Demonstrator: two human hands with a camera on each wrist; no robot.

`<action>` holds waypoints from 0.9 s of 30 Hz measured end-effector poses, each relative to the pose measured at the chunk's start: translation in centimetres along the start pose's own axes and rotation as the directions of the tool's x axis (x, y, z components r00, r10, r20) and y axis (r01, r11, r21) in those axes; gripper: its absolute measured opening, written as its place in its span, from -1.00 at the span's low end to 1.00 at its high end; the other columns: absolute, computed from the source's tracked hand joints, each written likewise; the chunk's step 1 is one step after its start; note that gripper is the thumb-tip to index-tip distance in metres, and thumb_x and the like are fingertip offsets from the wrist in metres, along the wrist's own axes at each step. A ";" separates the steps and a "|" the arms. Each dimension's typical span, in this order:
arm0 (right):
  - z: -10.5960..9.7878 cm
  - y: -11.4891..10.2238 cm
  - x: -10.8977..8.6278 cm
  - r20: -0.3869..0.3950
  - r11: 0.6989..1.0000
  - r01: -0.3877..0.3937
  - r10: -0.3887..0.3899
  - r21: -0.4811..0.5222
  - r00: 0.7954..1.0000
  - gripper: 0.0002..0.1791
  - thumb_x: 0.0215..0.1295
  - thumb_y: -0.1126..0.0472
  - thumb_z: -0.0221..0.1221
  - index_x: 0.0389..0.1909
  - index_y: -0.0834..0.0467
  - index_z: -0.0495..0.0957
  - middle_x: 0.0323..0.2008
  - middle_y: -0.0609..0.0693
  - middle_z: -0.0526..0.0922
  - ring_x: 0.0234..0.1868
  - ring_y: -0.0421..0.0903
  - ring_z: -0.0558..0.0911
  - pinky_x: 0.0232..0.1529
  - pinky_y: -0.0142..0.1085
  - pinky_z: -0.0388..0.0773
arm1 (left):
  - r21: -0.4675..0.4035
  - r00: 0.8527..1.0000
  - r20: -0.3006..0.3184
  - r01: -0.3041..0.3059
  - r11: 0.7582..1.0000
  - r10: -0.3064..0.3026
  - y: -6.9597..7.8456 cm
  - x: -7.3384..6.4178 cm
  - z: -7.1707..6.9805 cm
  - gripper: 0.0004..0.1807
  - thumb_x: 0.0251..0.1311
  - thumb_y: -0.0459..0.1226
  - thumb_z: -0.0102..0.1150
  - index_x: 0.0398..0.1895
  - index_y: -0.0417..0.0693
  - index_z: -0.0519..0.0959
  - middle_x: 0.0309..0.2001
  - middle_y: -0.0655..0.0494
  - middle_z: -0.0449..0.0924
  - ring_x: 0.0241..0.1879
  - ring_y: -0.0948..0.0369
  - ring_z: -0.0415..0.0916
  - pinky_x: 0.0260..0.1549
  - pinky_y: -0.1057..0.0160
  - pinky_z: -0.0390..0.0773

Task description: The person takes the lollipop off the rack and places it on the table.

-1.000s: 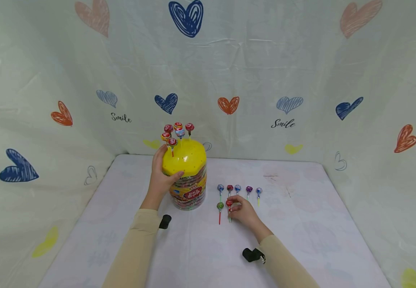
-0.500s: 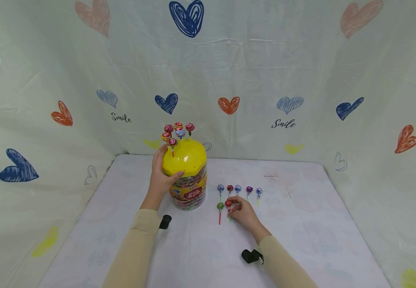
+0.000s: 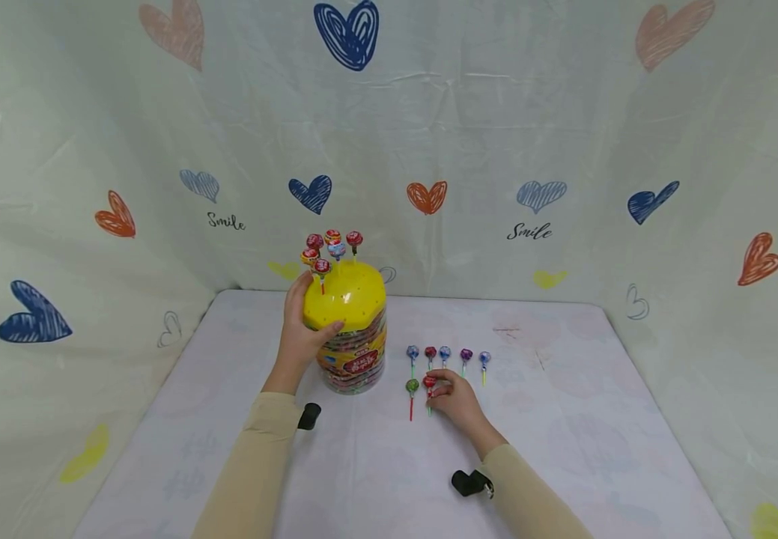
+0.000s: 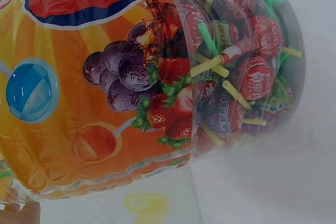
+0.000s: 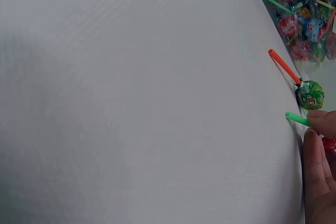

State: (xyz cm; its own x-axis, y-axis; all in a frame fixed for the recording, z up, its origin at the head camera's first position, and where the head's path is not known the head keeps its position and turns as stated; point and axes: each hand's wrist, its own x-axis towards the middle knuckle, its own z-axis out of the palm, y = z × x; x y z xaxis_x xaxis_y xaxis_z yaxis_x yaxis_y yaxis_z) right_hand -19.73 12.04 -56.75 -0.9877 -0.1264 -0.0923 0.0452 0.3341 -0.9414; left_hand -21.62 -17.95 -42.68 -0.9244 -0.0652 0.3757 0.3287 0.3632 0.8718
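A clear jar (image 3: 362, 361) packed with wrapped lollipops stands left of the table's middle, topped by a yellow lid (image 3: 351, 305). Several lollipops (image 3: 322, 267) stick up from holes in the lid's left and back part. My left hand (image 3: 297, 338) grips the lid from the left, thumb across its front edge. To the right of the jar, my right hand (image 3: 459, 402) pinches a red-wrapped lollipop (image 3: 428, 382); its green stick (image 5: 297, 119) shows between thumb and finger in the right wrist view, low over the table. A green lollipop (image 3: 412, 385) with a red stick lies just left of it.
Behind the right hand lies a row of several lollipops (image 3: 466, 354) with blue, red and purple wrappers. The white-covered table (image 3: 564, 419) ends at the back against a curtain (image 3: 483, 120) printed with hearts. A black wrist camera (image 3: 471, 483) sits by the right sleeve.
Hardly anything differs. The red lollipop and the right fingers shift very slightly, and the right forearm draws a little to the left. The left hand and jar stay put.
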 end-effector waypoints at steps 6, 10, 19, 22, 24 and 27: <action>0.2 -0.1 -0.2 -0.006 1.000 -0.005 0.006 0.006 1.000 -0.43 -0.05 0.54 0.37 0.07 0.26 0.57 0.02 0.16 0.44 -0.37 -0.14 0.59 -0.40 -0.35 0.57 | 0.000 1.000 0.007 0.022 1.000 -0.022 -0.1 0.1 -0.1 0.01 0.09 -0.16 0.38 0.54 0.14 -0.01 0.52 0.10 -0.16 0.45 0.05 -0.10 0.38 -0.06 0.08; 0.2 -0.2 -0.2 -0.003 1.000 -0.008 0.008 -0.013 1.000 -0.44 -0.04 0.53 0.38 0.07 0.25 0.57 0.01 0.16 0.45 -0.37 -0.14 0.58 -0.40 -0.36 0.57 | -0.006 0.999 0.018 0.034 0.999 -0.034 0.9 -0.1 -0.2 0.00 0.10 -0.25 0.36 0.55 0.01 -0.02 0.52 -0.01 -0.18 0.46 -0.02 -0.12 0.38 -0.08 0.06; 0.2 0.0 -0.2 -0.018 0.990 0.013 -0.016 -0.143 1.000 -0.45 -0.04 0.46 0.41 0.07 0.25 0.58 -0.13 0.08 0.51 -0.36 -0.11 0.50 -0.37 -0.29 0.52 | -0.015 0.999 0.032 0.029 0.999 -0.028 4.5 -1.1 -0.5 -0.04 0.11 -0.32 0.30 0.52 -0.16 -0.02 0.51 -0.14 -0.17 0.45 -0.06 -0.11 0.39 -0.09 0.04; 0.1 0.1 -0.3 -0.028 0.989 0.012 -0.017 -0.149 0.999 -0.44 -0.05 0.46 0.42 0.07 0.26 0.58 -0.18 0.07 0.50 -0.37 -0.10 0.47 -0.39 -0.30 0.48 | -0.016 0.999 0.034 0.032 0.999 -0.031 4.7 -1.1 -0.5 -0.05 0.12 -0.32 0.30 0.52 -0.16 -0.02 0.50 -0.14 -0.17 0.44 -0.07 -0.10 0.38 -0.10 0.05; 0.1 0.2 -0.3 -0.034 0.989 0.016 -0.022 -0.145 0.999 -0.44 -0.05 0.46 0.42 0.07 0.26 0.58 -0.20 0.06 0.50 -0.38 -0.10 0.46 -0.39 -0.30 0.48 | -0.016 0.999 0.034 0.030 0.999 -0.029 4.7 -1.2 -0.5 -0.05 0.13 -0.32 0.30 0.52 -0.15 -0.02 0.50 -0.13 -0.17 0.44 -0.07 -0.10 0.38 -0.10 0.06; 0.1 0.3 -0.3 -0.036 0.991 0.018 -0.023 -0.132 0.999 -0.44 -0.05 0.45 0.43 0.07 0.25 0.58 -0.21 0.05 0.51 -0.38 -0.11 0.46 -0.39 -0.29 0.47 | -0.016 0.999 0.034 0.027 0.999 -0.027 4.7 -1.2 -0.6 -0.06 0.14 -0.32 0.30 0.53 -0.14 -0.01 0.51 -0.13 -0.17 0.45 -0.06 -0.11 0.38 -0.10 0.05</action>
State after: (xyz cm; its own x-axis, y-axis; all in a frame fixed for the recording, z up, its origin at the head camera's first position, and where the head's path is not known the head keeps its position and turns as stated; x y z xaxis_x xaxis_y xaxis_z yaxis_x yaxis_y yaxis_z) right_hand -19.41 12.09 -57.07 -0.9932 -0.1007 -0.0586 0.0068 0.4523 -0.8919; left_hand -18.89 -16.70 -38.84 -0.9389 -0.0436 0.3413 0.3062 0.3466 0.8866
